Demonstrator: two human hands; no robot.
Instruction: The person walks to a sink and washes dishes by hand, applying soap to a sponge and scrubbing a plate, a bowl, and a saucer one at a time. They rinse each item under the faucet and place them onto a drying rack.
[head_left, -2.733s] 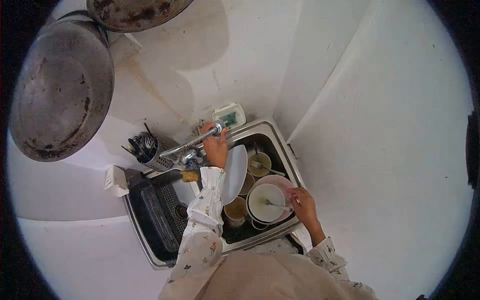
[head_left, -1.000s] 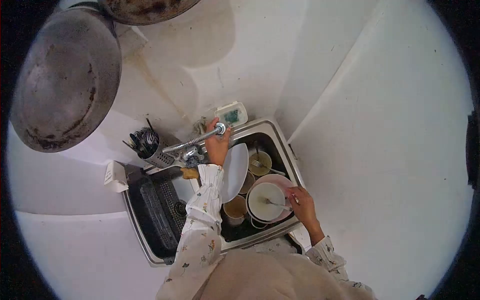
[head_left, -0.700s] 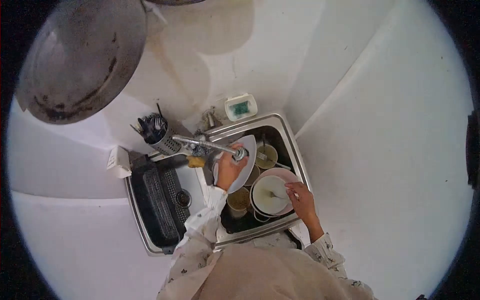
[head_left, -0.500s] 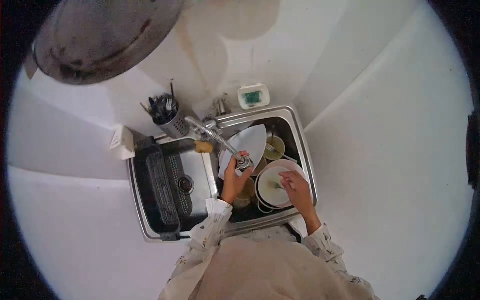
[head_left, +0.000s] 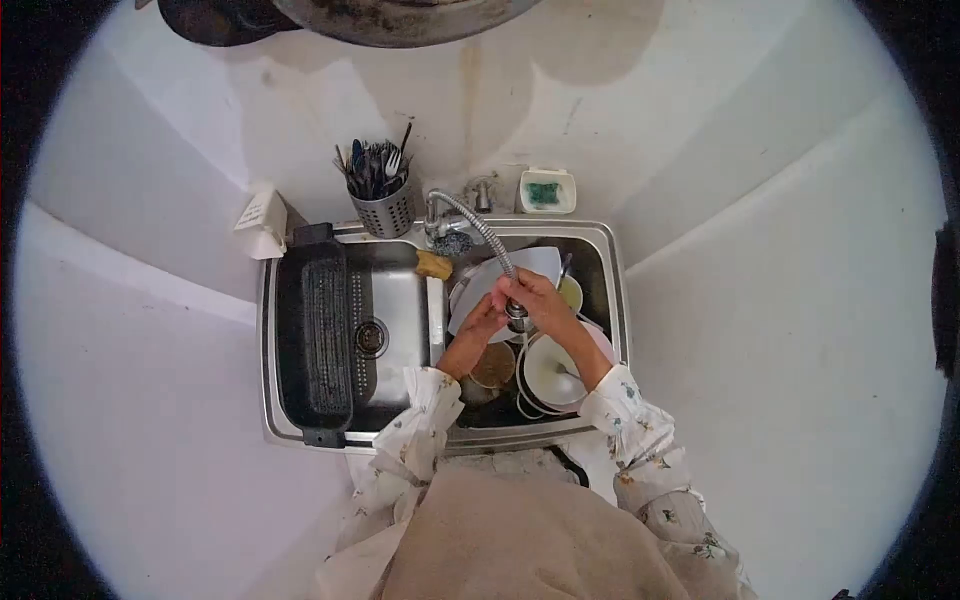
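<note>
My right hand (head_left: 540,300) is closed around the head of the flexible metal faucet (head_left: 490,240), over the right basin. Close against it, my left hand (head_left: 483,325) has its fingers stretched toward the faucet head; their tips are partly hidden. Below the hands sits a white bowl (head_left: 548,368) with cloudy liquid and a utensil in it, inside a larger pot. A large white plate (head_left: 482,295) leans behind my hands. To the left of the bowl is a round container (head_left: 494,366) with brownish contents. Another bowl (head_left: 571,292) of greenish liquid is partly covered by my right hand.
In the left basin (head_left: 395,300) stands a long black ridged tray (head_left: 325,335). A yellow sponge (head_left: 433,264) lies by the divider. Behind the sink are a metal cutlery holder (head_left: 385,214) and a white dish (head_left: 548,205) with a green scrubber. A white container (head_left: 262,224) stands at left.
My right hand has left the white bowl and taken hold of the faucet head. My left hand has loosened its grip on it. The view has shifted, showing the sink more squarely.
</note>
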